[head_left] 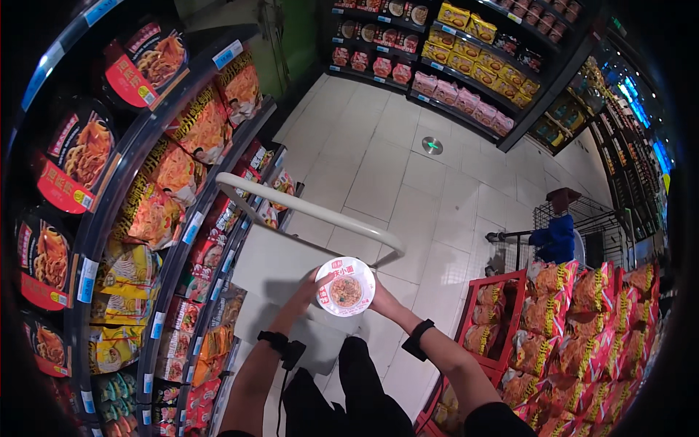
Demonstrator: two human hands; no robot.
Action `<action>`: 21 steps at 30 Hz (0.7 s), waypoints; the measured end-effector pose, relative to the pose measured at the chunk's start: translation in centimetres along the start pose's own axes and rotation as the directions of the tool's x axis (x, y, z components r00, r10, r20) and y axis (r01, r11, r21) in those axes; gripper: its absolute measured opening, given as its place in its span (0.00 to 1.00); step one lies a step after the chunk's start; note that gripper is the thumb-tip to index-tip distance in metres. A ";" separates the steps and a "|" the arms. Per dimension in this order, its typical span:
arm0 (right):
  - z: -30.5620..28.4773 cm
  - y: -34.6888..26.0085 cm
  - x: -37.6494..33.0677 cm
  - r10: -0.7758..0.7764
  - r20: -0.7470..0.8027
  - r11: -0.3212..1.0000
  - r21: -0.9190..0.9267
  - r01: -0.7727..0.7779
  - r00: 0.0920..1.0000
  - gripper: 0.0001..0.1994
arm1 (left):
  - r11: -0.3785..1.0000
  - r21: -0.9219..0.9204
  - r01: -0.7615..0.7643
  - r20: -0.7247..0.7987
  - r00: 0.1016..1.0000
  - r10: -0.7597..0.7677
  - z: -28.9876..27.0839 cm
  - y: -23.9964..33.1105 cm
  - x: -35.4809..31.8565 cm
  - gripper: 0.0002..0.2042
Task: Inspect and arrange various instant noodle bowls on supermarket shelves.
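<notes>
A round instant noodle cup (pixel 346 288) with a white and red lid and a picture of noodles is held in front of my body, lid facing up. My left hand (pixel 301 294) wraps its left side, with a thumb resting over the rim. At the right side my right hand (pixel 381 299) grips the cup, its fingers mostly hidden beneath. Below and beyond the cup is a pale flatbed trolley (pixel 271 256) with a curved cream handle (pixel 313 210). Dark bands circle both my wrists.
Shelves of bagged and bowl noodles (pixel 149 193) line my left. On the right, a red rack (pixel 513 309) holds stacked noodle bags (pixel 553 313), with a wire shopping cart (pixel 597 237) behind it. Farther shelves (pixel 473 62) stand across the tiled floor (pixel 364 156).
</notes>
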State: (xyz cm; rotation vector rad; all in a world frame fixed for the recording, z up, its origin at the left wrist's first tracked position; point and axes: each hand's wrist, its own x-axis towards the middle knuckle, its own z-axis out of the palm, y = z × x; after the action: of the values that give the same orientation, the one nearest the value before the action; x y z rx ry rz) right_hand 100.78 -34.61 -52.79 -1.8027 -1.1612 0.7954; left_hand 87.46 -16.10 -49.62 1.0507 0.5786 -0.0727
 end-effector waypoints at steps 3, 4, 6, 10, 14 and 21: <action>-0.9 3.7 -0.2 0.066 0.056 0.997 -0.052 -0.063 0.996 0.37 | 0.999 -0.030 -0.011 -0.009 1.000 0.011 1.1 -2.4 2.9 0.23; -0.8 4.4 -0.4 0.084 0.030 0.993 -0.081 -0.081 0.996 0.36 | 0.999 -0.035 -0.009 -0.014 1.000 0.008 1.2 -3.0 3.3 0.24; -0.5 5.7 0.0 0.095 0.027 0.991 -0.097 -0.092 0.995 0.36 | 0.999 -0.041 0.011 -0.042 0.999 -0.012 1.1 -3.8 4.4 0.25; -0.4 6.2 -0.4 0.169 -0.047 0.976 0.148 -0.160 0.985 0.35 | 0.996 -0.045 -0.074 -0.037 0.997 0.073 2.0 -2.9 5.1 0.26; -0.1 8.4 -1.2 0.061 -0.030 0.998 0.029 -0.061 0.998 0.40 | 0.992 0.123 -0.040 -0.036 0.998 0.044 2.3 -2.0 4.8 0.27; -1.9 3.9 -3.3 0.228 -0.051 0.969 -0.081 -0.231 0.972 0.45 | 0.868 0.491 -0.076 -0.332 0.905 0.267 -1.9 -1.1 -1.3 0.23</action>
State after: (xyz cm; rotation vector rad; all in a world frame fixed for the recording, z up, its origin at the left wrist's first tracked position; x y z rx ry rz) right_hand 102.78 -39.13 -55.17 -2.0421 -0.9841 0.8465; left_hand 85.24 -15.38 -50.60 1.6100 0.8497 0.1738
